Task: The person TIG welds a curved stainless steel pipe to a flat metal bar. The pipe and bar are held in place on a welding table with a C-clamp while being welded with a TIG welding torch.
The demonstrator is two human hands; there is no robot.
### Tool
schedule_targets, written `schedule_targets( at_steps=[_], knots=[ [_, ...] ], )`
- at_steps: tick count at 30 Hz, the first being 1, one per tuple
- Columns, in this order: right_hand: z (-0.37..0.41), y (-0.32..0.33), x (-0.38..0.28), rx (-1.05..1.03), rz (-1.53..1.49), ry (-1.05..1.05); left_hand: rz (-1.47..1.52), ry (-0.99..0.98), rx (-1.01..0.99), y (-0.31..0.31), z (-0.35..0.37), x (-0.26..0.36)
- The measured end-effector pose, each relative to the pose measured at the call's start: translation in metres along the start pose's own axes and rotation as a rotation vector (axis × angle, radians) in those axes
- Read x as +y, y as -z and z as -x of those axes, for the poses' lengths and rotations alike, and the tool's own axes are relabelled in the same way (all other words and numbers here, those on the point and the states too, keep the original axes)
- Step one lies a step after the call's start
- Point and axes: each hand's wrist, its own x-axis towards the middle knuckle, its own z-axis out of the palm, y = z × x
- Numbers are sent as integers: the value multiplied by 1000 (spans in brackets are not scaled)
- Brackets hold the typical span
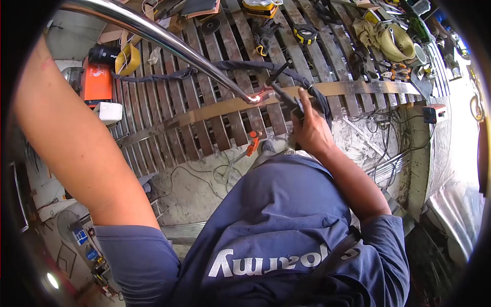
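Observation:
My right hand is wrapped round a dark TIG welding torch, its index finger stretched along the handle. The torch's tip is close to the lower end of a shiny metal pipe, where a bright glow shows. That pipe slants down from the upper left over a slatted metal bench. From the torch, a dark sleeved cable runs left across the slats. My left forearm reaches up to the left edge, and the hand itself is outside the picture.
Under the pipe end, a long flat metal strip crosses the slatted bench. A tape measure, a yellow helmet and an orange machine stand on it. An orange-handled tool is at the near edge. Cables lie on the floor.

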Motion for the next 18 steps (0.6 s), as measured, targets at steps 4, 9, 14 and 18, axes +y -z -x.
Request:
schedule_targets(
  at_steps=[4,9,14,18],
  knots=[
    [-2,14,3,0,-1,-85,8,15,9,2,9,-2],
    [-2,14,10,36,-19,-70,18,21,8,3,15,-4],
    [2,19,5,7,-5,-60,26,18,-1,3,20,-1],
    [3,21,0,1,9,-66,25,8,-9,0,26,2]
  ],
)
